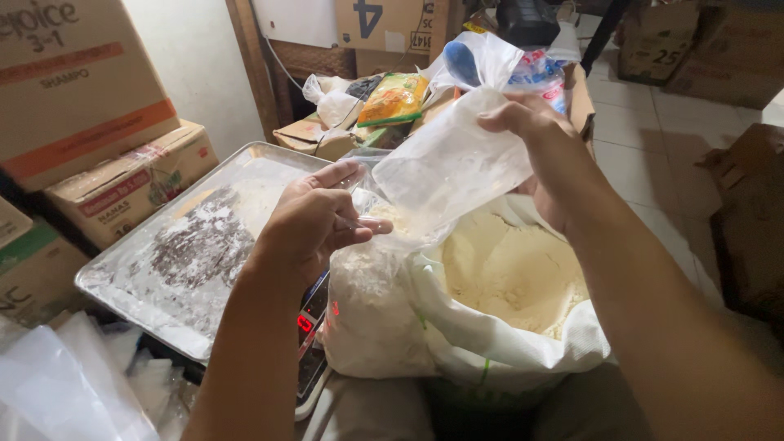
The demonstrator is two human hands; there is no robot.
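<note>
While my left hand (314, 216) is pinching the clear plastic bag (449, 163) in a closed grip, my right hand (535, 143) is probably gripping its top, above the flour sack (506, 327).

Both hands raised at chest height, left hand (314, 219) fingers pinched together, right hand (535, 143) curled, forearms outstretched

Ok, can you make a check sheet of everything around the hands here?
Surface: metal tray dusted with white powder, on a scale.
Job's things: clear plastic bag; open sack of pale flour; filled flour bag by the scale.
Clutter: spare plastic bags, snack packet.
Hands: left hand pinches the bag's lower edge; right hand holds its top.
Cables: thin wire along the wall.
Surroundings: cardboard boxes, tiled floor.
</note>
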